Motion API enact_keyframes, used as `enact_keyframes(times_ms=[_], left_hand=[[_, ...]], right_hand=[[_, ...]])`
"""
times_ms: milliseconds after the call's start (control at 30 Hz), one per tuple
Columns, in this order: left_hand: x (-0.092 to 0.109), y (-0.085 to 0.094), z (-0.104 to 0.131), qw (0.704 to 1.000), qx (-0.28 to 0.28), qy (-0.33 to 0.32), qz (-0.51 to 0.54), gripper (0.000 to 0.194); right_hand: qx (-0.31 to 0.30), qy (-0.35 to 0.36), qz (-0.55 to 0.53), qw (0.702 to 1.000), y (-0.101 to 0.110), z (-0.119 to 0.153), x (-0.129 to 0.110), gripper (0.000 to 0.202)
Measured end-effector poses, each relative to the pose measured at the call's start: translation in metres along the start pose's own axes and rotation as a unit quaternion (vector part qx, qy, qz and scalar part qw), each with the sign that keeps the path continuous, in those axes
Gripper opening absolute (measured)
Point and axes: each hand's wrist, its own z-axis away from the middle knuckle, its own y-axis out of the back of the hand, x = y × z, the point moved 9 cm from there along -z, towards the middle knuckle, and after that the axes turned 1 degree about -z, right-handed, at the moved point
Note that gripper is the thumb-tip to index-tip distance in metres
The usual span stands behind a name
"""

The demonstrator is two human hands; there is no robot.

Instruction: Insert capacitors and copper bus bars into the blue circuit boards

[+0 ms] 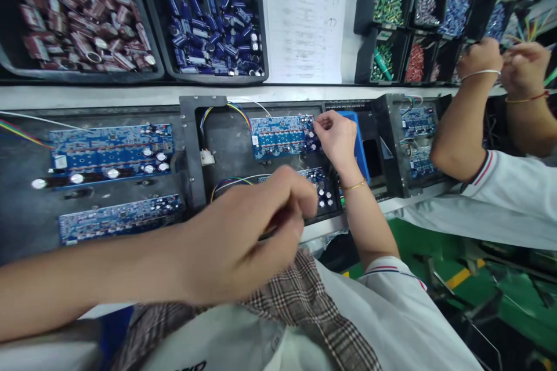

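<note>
Green floor (pixel 491 295), lower right; dark tray (pixel 230 153) across mid-frame. Person's pale shirt (pixel 226 333), bottom edge, bears dark lettering cut off by the frame. Upper left: black bin (pixel 152 73) of brown cylinders (pixel 78 11), beside it another of blue cylinders (pixel 213 35). Paper sheet (pixel 300 23), upper centre: print too blurred to read. Left hand (pixel 243 232), centre foreground, fingers curled, blurred; cannot tell whether it holds anything. Upper circuit board (pixel 281 140), just right of centre, lies in the tray. Right hand (pixel 337 136) at its right end, thumb and fingertips pinched together; any part between them cannot be made out. White label (pixel 255 141), board's left end: illegible.
</note>
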Motion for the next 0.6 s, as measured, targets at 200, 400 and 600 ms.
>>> enact_keyframes(times_ms=[200, 400, 600], left_hand=[[-0.067, -0.001, -0.049, 0.976, 0.012, 0.080, 0.202, 0.014], [-0.075, 0.016, -0.044, 0.961, 0.041, 0.049, 0.268, 0.019], [-0.071, 0.024, -0.026, 0.947, 0.079, 0.019, 0.311, 0.028]], right_hand=[[0.003, 0.016, 0.075, 0.997, -0.005, -0.004, -0.004, 0.011], [-0.022, 0.122, 0.033, 0.992, 0.021, 0.024, -0.053, 0.018], [-0.118, 0.305, -0.091, 0.941, 0.032, 0.118, -0.141, 0.032]])
